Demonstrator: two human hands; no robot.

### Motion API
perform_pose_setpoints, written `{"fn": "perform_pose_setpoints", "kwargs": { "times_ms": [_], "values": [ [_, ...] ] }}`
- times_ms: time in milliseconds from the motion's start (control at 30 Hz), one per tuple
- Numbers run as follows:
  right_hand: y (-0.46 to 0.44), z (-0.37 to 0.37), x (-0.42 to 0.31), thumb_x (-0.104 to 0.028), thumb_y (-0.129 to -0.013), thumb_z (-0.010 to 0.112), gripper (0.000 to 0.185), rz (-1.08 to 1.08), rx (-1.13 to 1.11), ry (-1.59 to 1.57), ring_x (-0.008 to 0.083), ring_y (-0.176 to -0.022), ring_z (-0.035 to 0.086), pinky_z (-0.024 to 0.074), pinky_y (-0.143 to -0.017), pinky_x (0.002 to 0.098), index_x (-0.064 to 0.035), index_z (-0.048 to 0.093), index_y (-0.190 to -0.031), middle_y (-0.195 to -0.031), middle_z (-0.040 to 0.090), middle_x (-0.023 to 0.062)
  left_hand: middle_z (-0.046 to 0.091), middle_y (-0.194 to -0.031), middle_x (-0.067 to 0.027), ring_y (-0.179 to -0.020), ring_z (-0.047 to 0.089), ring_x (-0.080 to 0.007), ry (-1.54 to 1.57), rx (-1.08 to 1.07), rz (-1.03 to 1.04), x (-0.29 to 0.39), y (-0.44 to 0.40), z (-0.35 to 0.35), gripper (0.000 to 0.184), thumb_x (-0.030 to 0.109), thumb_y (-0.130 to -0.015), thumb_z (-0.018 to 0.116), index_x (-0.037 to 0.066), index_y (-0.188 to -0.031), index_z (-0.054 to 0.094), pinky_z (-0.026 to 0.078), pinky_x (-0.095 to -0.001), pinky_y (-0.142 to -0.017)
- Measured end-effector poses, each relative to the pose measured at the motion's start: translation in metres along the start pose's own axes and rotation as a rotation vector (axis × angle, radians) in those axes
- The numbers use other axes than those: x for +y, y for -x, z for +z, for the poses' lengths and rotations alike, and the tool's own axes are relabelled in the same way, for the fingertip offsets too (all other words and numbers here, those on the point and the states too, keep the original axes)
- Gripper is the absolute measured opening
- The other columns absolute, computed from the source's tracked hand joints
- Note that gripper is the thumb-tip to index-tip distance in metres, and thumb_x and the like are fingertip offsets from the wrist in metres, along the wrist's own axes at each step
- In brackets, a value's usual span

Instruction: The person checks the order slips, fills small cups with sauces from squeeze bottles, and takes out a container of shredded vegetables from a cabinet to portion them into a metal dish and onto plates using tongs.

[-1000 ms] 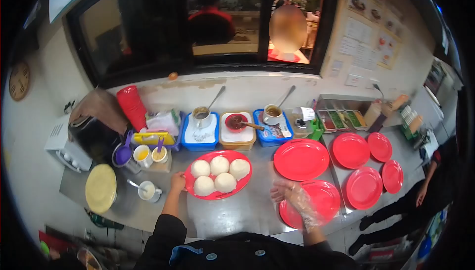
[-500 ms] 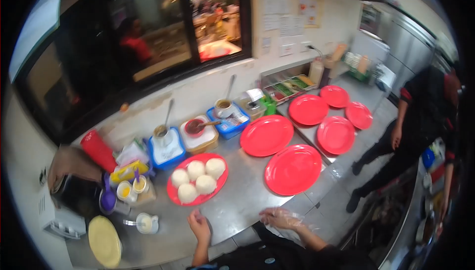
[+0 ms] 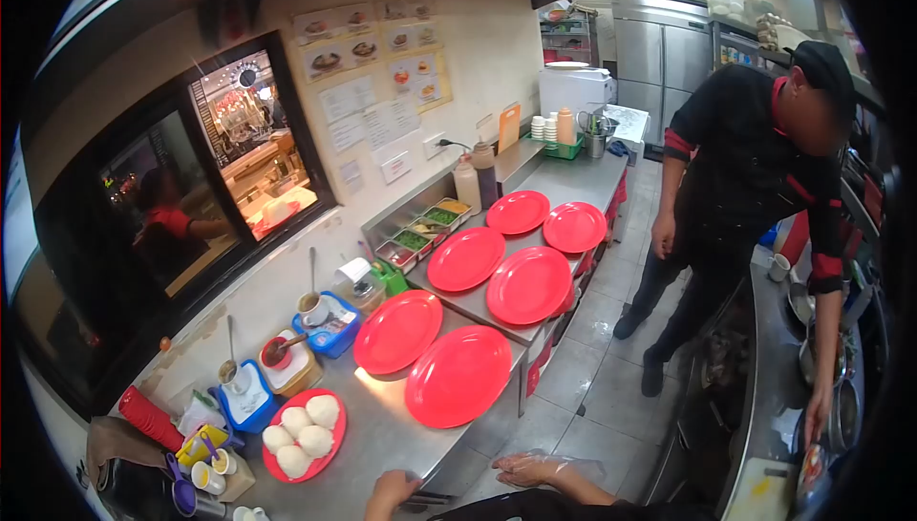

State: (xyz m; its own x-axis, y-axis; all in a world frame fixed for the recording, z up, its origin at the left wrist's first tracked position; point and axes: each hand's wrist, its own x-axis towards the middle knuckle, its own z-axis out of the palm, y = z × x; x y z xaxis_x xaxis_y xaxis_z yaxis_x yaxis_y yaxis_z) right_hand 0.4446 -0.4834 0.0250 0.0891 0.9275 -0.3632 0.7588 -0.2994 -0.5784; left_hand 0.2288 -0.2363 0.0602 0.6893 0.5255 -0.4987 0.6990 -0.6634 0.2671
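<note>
1. Because the right hand hangs past the edge of the worktop, low in the centre of the frame, a careless swing could clip the near red plate above it, which sits close to that edge, and send it to the floor tiles.
2. That right hand wears a clear plastic glove, its grip loose and spread, with nothing in it that I can see. Anything dirty it brushed could foul the glove.
3. As for the bare left hand, beside the worktop's edge, its fingertips are turned from me, so I cannot tell how wide or narrow its grip is.
4. At the lower left of the frame, clear of both hands, rests the oval red plate with five white mounds, probably rice. A tilt during lifting could let them slide or roll, since its rim looks shallow.
5. Behind it, a red bowl holds brown sauce and a wooden-handled spoon; a passing sleeve could catch the handle and tip it.
6. Left of that bowl, a mug has a tall spoon standing in it; I can't make out its contents.
7. In the bottom left corner, a white cup holds something yellow.
8. Near mid-frame, a sectioned metal tray carries chopped greens, open to splashes.
</note>
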Motion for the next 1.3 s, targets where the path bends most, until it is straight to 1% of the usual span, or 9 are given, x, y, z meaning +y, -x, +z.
{"fn": "perform_pose_setpoints", "kwargs": {
  "times_ms": [167, 300, 400, 500, 633, 833, 1000, 1233, 1300],
  "values": [
    [0.049, -0.048, 0.093, -0.044, -0.094, 0.041, 0.056, 0.123, 0.014, 0.076, 0.0306, -0.127, 0.044, 0.0342, -0.106, 0.038, -0.008, 0.042, -0.136, -0.136, 0.048, 0.0145, 0.066, -0.099, -0.0205, -0.094, 0.063, -0.0365, -0.182, -0.284, 0.214, 0.001, -0.062, 0.013, 0.066, 0.061, -0.082, 0.055, 0.009, -0.122, 0.058, 0.049, -0.0445, -0.083],
    [0.1, -0.091, 0.171, -0.039, -0.09, 0.044, 0.044, 0.254, 0.217, -0.019, 0.0347, -0.118, 0.052, 0.0413, -0.098, 0.045, -0.0083, 0.052, -0.12, -0.125, 0.055, 0.0178, 0.066, -0.107, -0.0143, -0.097, 0.061, -0.0297, -0.019, -0.435, 0.089, -0.025, -0.103, 0.054, 0.058, 0.058, -0.084, 0.055, 0.009, -0.114, 0.062, 0.047, -0.0383, -0.086],
    [0.132, -0.122, 0.21, -0.037, -0.088, 0.049, 0.04, 0.264, 0.336, -0.1, 0.0384, -0.11, 0.056, 0.0435, -0.094, 0.048, -0.0066, 0.053, -0.114, -0.116, 0.059, 0.0215, 0.066, -0.089, -0.0126, -0.077, 0.063, -0.0226, 0.061, -0.632, -0.572, 0.011, -0.095, 0.05, 0.034, 0.042, -0.089, 0.055, 0.013, -0.106, 0.06, 0.049, -0.035, -0.061],
    [0.157, -0.165, 0.227, -0.036, -0.088, 0.05, 0.039, 0.357, 0.269, -0.159, 0.0394, -0.11, 0.055, 0.0429, -0.095, 0.0483, -0.0065, 0.053, -0.114, -0.116, 0.059, 0.0223, 0.065, -0.108, -0.0163, -0.097, 0.06, -0.0284, -0.016, -0.621, -0.055, 0.215, -0.044, -0.027, 0.063, 0.06, -0.086, 0.052, 0.009, -0.122, 0.058, 0.046, -0.0376, -0.088],
    [0.154, -0.197, 0.248, -0.043, -0.09, 0.047, 0.052, 0.429, 0.208, -0.169, 0.0361, -0.121, 0.049, 0.0359, -0.103, 0.0422, -0.0113, 0.048, -0.131, -0.128, 0.053, 0.0207, 0.057, -0.123, -0.0232, -0.113, 0.055, -0.0368, -0.166, -0.381, 0.283, 0.266, -0.101, 0.011, 0.072, 0.062, -0.087, 0.048, 0.011, -0.137, 0.044, 0.041, -0.0404, -0.098],
    [0.1, -0.183, 0.301, -0.04, -0.092, 0.046, 0.053, 0.136, 0.266, -0.287, 0.0334, -0.127, 0.044, 0.0317, -0.108, 0.0403, -0.009, 0.045, -0.135, -0.135, 0.048, 0.0188, 0.049, -0.132, -0.0237, -0.122, 0.048, -0.038, -0.207, -0.394, 0.33, 0.337, -0.172, -0.015, 0.077, 0.064, -0.085, 0.049, 0.011, -0.14, 0.04, 0.038, -0.0411, -0.103],
    [0.061, -0.212, 0.346, -0.041, -0.095, 0.041, 0.053, 0.036, 0.153, -0.126, 0.0349, -0.123, 0.046, 0.0345, -0.104, 0.0406, -0.0035, 0.045, -0.131, -0.131, 0.052, 0.0179, 0.063, -0.105, -0.0269, -0.102, 0.059, -0.0424, -0.217, -0.372, 0.58, 0.409, -0.223, -0.036, 0.067, 0.054, -0.09, 0.048, 0.01, -0.141, 0.037, 0.046, -0.0445, -0.09],
    [0.05, -0.295, 0.399, -0.047, -0.093, 0.041, 0.055, 0.226, 0.314, -0.115, 0.0313, -0.128, 0.043, 0.0306, -0.108, 0.0403, -0.0106, 0.045, -0.135, -0.137, 0.047, 0.0163, 0.059, -0.115, -0.0248, -0.103, 0.059, -0.0378, -0.062, -0.514, 0.695, 0.519, -0.262, -0.103, 0.057, 0.038, -0.092, 0.054, 0.005, -0.136, 0.041, 0.046, -0.0398, -0.089],
    [0.046, -0.314, 0.407, -0.048, -0.092, 0.042, 0.055, 0.396, 0.299, -0.175, 0.0306, -0.129, 0.042, 0.0305, -0.109, 0.04, -0.0126, 0.045, -0.135, -0.137, 0.046, 0.0157, 0.065, -0.086, -0.0129, -0.078, 0.062, -0.0232, 0.561, -0.541, 0.516, 0.487, -0.305, -0.053, 0.031, 0.038, -0.093, 0.051, 0.01, -0.106, 0.06, 0.049, -0.0351, -0.063]
  ]
}}
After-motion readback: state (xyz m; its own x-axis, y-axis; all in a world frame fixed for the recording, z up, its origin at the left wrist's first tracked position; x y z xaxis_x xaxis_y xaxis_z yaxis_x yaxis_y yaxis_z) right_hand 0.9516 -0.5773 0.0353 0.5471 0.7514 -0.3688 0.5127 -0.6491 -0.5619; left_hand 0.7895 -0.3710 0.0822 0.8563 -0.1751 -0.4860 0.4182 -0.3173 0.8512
